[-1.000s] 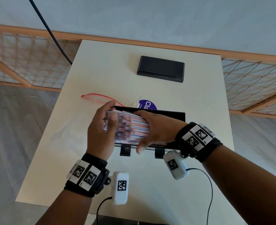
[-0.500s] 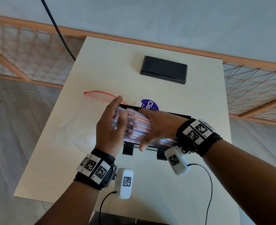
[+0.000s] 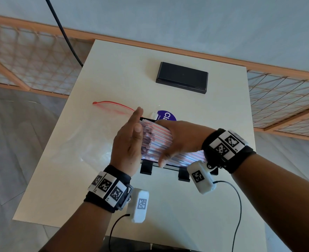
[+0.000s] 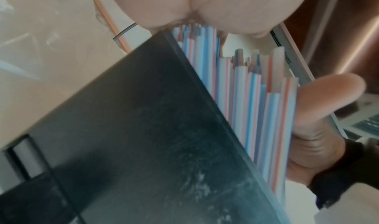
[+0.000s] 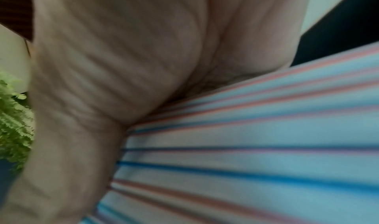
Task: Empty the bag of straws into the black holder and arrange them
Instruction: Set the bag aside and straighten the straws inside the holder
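A thick bundle of red- and blue-striped straws (image 3: 157, 140) lies lengthwise in the black holder (image 3: 146, 169) at the middle of the table. My right hand (image 3: 179, 140) grips the bundle from above, fingers over the far side and thumb down the near side. My left hand (image 3: 130, 139) stands flat with straight fingers, its palm against the straws' left ends. In the left wrist view the uneven straw ends (image 4: 246, 89) rise beside the holder wall (image 4: 143, 130). The right wrist view shows the palm (image 5: 123, 65) on the straws (image 5: 246, 146).
The clear plastic bag (image 3: 88, 142) with its red zip strip (image 3: 113, 106) lies flat on the table left of the holder. A purple round label (image 3: 168, 116) shows behind the holder. A flat black box (image 3: 182, 77) sits at the far side. Wrist camera cables trail over the table's near edge.
My left hand has gone from fingers curled over the straw ends to a flat, straight-fingered palm against them. The right hand has kept its grip on the bundle.
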